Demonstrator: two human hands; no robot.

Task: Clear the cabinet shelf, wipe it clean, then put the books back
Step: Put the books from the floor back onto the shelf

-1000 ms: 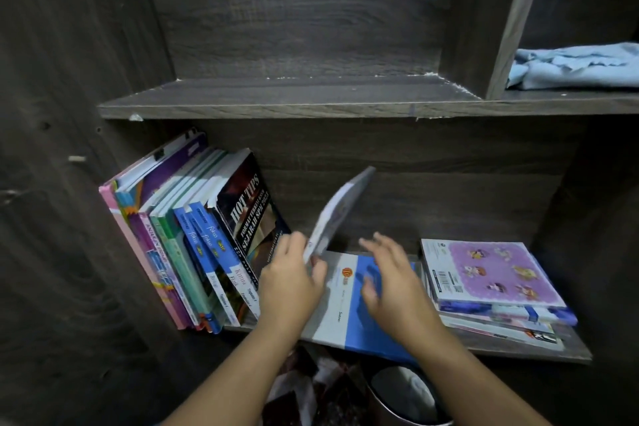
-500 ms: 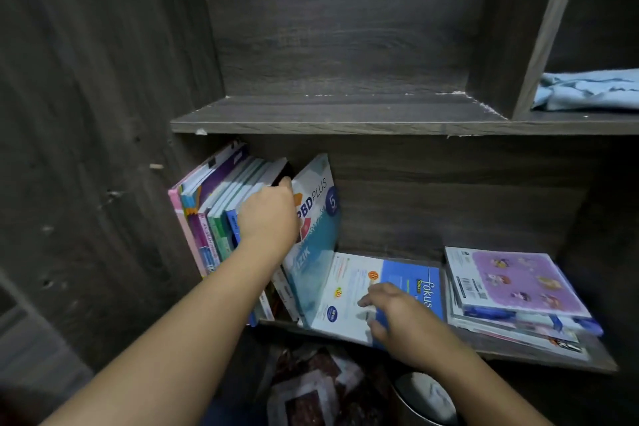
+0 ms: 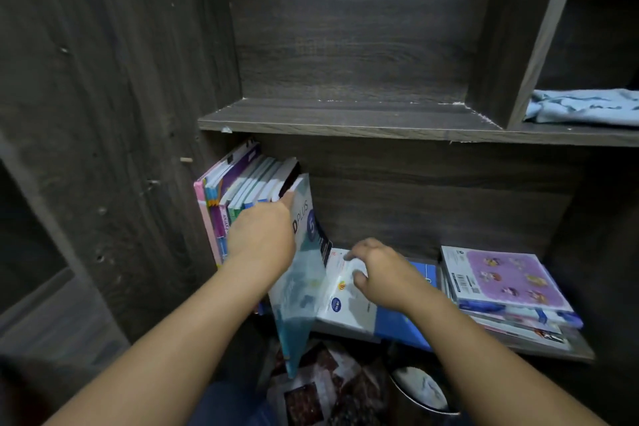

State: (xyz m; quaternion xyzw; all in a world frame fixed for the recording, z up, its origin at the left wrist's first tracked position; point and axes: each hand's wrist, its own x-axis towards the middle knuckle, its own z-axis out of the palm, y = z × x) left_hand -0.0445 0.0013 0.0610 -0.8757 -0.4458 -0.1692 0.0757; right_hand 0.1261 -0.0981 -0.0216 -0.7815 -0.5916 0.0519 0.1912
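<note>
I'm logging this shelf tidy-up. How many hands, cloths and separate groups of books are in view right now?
Hands: 2, left hand and right hand
Cloths: 1, blue cloth
Book groups: 3, upright row with the teal book that the left hand holds, flat blue-and-white book, stack on the right
Total: 6

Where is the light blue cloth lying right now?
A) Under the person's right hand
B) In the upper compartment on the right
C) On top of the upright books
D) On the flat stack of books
B: the light blue cloth lies crumpled on the upper shelf, in the compartment right of the divider, well above the flat stack of books.
</note>
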